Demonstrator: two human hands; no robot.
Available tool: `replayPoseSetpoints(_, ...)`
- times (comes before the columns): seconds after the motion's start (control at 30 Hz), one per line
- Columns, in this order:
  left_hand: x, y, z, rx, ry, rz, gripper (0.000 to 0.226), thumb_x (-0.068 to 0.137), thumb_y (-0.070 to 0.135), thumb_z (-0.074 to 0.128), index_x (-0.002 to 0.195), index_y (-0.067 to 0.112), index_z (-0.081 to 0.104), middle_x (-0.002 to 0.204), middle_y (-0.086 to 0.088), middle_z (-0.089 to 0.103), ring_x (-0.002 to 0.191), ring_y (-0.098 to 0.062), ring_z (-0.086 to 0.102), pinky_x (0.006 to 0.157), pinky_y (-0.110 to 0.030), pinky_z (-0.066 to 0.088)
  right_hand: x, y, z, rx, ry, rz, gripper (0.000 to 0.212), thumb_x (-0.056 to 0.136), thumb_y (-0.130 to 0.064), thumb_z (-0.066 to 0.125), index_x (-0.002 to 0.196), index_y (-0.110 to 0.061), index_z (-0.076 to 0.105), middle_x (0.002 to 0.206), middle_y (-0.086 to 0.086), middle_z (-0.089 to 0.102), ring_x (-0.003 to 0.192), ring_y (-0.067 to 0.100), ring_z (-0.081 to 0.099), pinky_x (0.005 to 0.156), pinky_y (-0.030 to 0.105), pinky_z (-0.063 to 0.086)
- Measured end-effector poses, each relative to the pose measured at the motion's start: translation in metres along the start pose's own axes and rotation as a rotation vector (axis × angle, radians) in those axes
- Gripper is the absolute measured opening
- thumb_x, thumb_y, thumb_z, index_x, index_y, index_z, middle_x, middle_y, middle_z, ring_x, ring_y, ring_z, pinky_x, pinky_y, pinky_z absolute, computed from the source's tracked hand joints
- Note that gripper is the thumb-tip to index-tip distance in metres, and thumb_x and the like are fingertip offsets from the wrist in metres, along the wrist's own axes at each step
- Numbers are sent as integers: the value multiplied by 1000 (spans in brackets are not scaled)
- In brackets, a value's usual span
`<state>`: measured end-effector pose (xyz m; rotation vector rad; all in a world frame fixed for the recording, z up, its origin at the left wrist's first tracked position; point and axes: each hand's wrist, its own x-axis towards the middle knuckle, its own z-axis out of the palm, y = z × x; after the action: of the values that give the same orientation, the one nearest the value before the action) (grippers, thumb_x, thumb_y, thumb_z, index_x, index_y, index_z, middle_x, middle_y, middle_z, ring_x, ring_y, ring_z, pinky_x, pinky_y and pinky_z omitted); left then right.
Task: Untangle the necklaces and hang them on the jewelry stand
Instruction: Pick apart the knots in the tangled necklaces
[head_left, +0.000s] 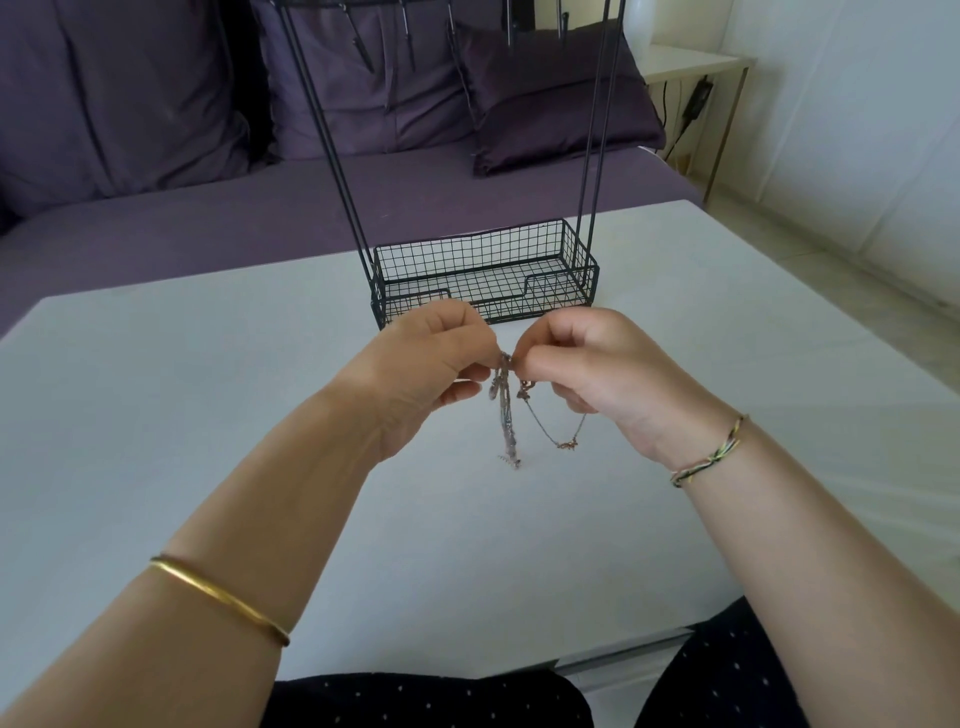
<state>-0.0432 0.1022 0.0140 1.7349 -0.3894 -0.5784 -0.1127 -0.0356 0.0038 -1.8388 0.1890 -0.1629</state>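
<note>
A tangle of thin necklaces (505, 415) hangs above the white table (182, 415), pinched at its top between both hands. My left hand (431, 364) pinches the knot from the left, and my right hand (582, 364) pinches it from the right. One silvery bunch drops straight down, and a fine chain with a small pendant (567, 445) loops toward my right palm. The black wire jewelry stand (483, 275) rises just behind my hands, its basket base on the table and its hooks (363, 52) high at the top edge.
A purple sofa with cushions (545, 104) runs behind the table. At the far right stand a small white side table (691, 65) with cables and a white wall. My lap in dark dotted fabric (431, 701) sits at the table's near edge.
</note>
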Motion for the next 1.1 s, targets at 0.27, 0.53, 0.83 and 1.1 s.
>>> replayPoseSetpoints(0.27, -1, 0, 0, 38, 8, -24, 21, 81, 4, 59, 65, 17, 55, 69, 3, 58, 69, -10, 52, 71, -24, 47, -1, 0, -5, -12, -39, -22, 11, 79, -5, 68, 73, -14, 69, 46, -16, 54, 39, -1, 43, 41, 9, 28)
replayPoseSetpoints(0.53, -2, -1, 1, 175, 3, -22, 16, 83, 8, 61, 68, 14, 57, 73, 1, 58, 72, -11, 52, 75, -25, 48, 1, 3, 0, -107, 1, -72, 19, 85, -9, 62, 69, -19, 63, 40, -20, 46, 40, -2, 39, 43, 8, 28)
replayPoseSetpoints(0.83, -2, -2, 3, 251, 10, -31, 10, 86, 13, 60, 76, 11, 61, 76, 1, 62, 77, -12, 55, 78, -28, 50, 3, 5, 0, -115, 36, -29, 14, 83, -9, 53, 74, 0, 61, 46, -12, 43, 47, 8, 36, 47, 20, 27)
replayPoseSetpoints(1.1, -11, 6, 5, 289, 127, 8, 7, 84, 17, 66, 78, 15, 67, 80, 2, 66, 74, -9, 57, 70, -23, 49, 3, 4, -3, 74, 80, 79, 19, 84, -9, 55, 66, -11, 59, 50, -10, 54, 45, 8, 42, 41, 18, 29)
